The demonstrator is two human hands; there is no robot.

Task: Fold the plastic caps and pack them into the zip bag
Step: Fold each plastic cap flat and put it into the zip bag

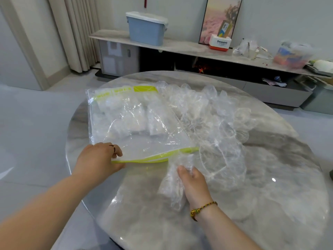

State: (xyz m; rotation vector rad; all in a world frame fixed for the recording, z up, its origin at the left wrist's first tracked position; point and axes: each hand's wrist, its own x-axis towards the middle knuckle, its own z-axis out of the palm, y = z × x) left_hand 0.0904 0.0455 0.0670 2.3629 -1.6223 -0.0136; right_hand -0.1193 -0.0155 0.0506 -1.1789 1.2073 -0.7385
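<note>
Table: I see a round marble table (270,204) filling most of my view, with everything in the task lying on it.
Loose caps: a wide heap of clear, crinkled plastic caps (216,120) sits on the right half, touching the right edge of the bag.
Zip bag: the clear zip bag (137,123) lies flat on the left half, its mouth toward me.
Packed caps: I make out folded caps (155,121) already inside, in the far part of the bag.
Folded cap: one folded cap (173,184) lies as a long bundle just beside the right end of the mouth, its far tip touching the green strip.
Left hand: my left hand (98,159) pinches the near-left corner of the mouth, fingers curled on top of the film and thumb lying along the strip below.
Right hand: my right hand (193,183) grips the bundle from its right side, with the thumb pressed on top. The other fingers are hidden under the plastic, so I cannot tell how they lie.
Zip strip: the green zip strip (155,156) runs between my two hands, its lips slightly parted.
Bracelet: a beaded bracelet (203,209) circles the right wrist.
Ring: a thin ring (113,147) shows on a left finger.
</note>
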